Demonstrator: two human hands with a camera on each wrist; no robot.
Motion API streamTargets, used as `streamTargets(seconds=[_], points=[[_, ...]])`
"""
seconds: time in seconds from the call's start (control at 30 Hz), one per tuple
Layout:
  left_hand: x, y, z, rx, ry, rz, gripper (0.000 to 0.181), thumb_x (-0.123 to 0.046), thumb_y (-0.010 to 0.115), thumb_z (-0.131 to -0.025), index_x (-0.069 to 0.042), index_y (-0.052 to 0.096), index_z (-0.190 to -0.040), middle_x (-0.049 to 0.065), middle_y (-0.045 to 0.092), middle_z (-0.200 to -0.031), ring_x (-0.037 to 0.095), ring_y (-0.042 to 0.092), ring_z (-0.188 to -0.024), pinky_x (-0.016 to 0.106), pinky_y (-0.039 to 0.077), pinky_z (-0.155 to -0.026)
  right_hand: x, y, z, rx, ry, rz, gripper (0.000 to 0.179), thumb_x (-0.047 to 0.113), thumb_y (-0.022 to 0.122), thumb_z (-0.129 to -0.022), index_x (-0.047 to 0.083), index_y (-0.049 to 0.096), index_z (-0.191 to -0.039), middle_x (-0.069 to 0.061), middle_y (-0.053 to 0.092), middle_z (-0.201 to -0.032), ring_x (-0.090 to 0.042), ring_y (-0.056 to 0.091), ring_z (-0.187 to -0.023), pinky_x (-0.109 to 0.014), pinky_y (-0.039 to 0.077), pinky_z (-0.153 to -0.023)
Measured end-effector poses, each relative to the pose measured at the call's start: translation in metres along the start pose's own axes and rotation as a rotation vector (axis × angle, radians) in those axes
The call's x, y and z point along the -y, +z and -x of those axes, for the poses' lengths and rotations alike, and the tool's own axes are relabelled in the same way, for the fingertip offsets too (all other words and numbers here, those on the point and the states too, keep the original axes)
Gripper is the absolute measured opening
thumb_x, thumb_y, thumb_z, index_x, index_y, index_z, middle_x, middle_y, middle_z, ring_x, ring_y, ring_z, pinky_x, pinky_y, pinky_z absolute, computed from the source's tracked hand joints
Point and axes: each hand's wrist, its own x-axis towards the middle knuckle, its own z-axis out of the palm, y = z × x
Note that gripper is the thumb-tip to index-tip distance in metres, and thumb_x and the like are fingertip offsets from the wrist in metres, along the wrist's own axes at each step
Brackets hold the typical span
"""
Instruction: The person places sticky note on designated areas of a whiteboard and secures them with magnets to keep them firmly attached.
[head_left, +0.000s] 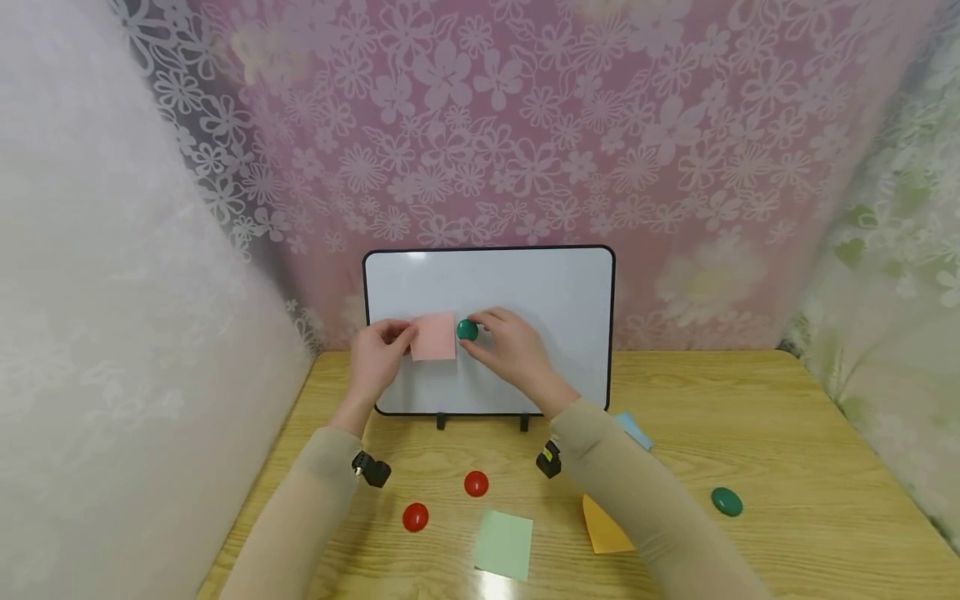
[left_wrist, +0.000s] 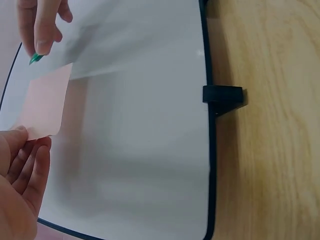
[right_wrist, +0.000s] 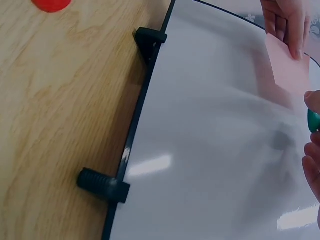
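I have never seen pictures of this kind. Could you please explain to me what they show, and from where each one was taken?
No robot is here, only a person's bare hands. The wide picture comes from a camera on the head; the other two come from cameras on the left and right wrists.

The left hand pinches a pink paper. The right hand holds a green disc in its fingers. Both are before a whiteboard.

On the wooden table lie two red discs, another green disc, a green paper, and orange and blue papers partly hidden by the right sleeve.
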Motion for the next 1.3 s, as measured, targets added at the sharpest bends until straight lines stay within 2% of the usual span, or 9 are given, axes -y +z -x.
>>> streamTargets(seconds=[0.1,0.27,0.4,0.6,0.83,1.07,1.3], points=[[-0.007,0.001,-0.008,-0.012,0.008,-0.032,0.021,-0.026,0.076,-0.103,-0.006,0.081,-0.109,0.009,0.076,-0.092,0.022,0.070,-0.081,0.031,0.056,-0.068,0.005,0.000,-0.009,-0.010,-0.013,0.021,0.042,0.032,0.085,-0.095,0.007,0.075,-0.128,-0.007,0.073,-0.122,-0.023,0.070,-0.111,-0.036,0.059,-0.093],[-0.014,0.002,-0.019,-0.023,0.026,-0.072,0.023,-0.026,0.075,-0.103,-0.005,0.080,-0.109,0.010,0.076,-0.095,0.022,0.069,-0.083,0.029,0.055,-0.067,0.010,0.002,-0.024,-0.031,-0.029,0.066,0.042,0.034,0.083,-0.097,0.007,0.074,-0.129,-0.008,0.073,-0.122,-0.024,0.070,-0.112,-0.036,0.058,-0.094],[-0.016,0.003,-0.024,-0.028,0.043,-0.106,0.024,-0.026,0.075,-0.104,-0.004,0.081,-0.110,0.011,0.077,-0.096,0.022,0.070,-0.082,0.028,0.055,-0.067,0.014,0.004,-0.033,-0.052,-0.041,0.096,0.041,0.034,0.083,-0.097,0.007,0.075,-0.128,-0.007,0.072,-0.122,-0.025,0.069,-0.111,-0.036,0.058,-0.094],[-0.019,0.006,-0.028,-0.023,0.039,-0.102,0.024,-0.026,0.075,-0.104,-0.004,0.080,-0.111,0.010,0.076,-0.098,0.022,0.069,-0.084,0.028,0.057,-0.068,0.020,0.009,-0.044,-0.075,-0.061,0.172,0.040,0.037,0.081,-0.098,0.008,0.076,-0.126,-0.007,0.071,-0.122,-0.025,0.067,-0.111,-0.035,0.058,-0.094],[-0.023,0.011,-0.029,0.006,0.065,-0.095,0.024,-0.025,0.073,-0.105,-0.003,0.079,-0.112,0.011,0.076,-0.100,0.022,0.070,-0.086,0.029,0.058,-0.069,0.024,0.011,-0.051,-0.073,-0.059,0.236,0.037,0.038,0.079,-0.099,0.010,0.077,-0.124,-0.008,0.071,-0.122,-0.027,0.067,-0.112,-0.036,0.059,-0.092],[-0.022,0.013,-0.029,-0.026,0.074,-0.104,0.022,-0.021,0.073,-0.105,-0.001,0.080,-0.110,0.012,0.076,-0.099,0.023,0.069,-0.085,0.028,0.056,-0.067,0.027,0.012,-0.058,-0.076,-0.062,0.267,0.035,0.037,0.077,-0.101,0.011,0.077,-0.125,-0.007,0.071,-0.122,-0.026,0.067,-0.111,-0.035,0.060,-0.090],[-0.022,0.015,-0.029,-0.027,0.064,-0.127,0.022,-0.022,0.073,-0.105,-0.001,0.080,-0.110,0.012,0.076,-0.099,0.023,0.069,-0.086,0.029,0.056,-0.067,0.027,0.015,-0.059,-0.099,-0.059,0.298,0.034,0.036,0.078,-0.101,0.011,0.078,-0.124,-0.007,0.071,-0.121,-0.026,0.067,-0.108,-0.034,0.060,-0.087]])
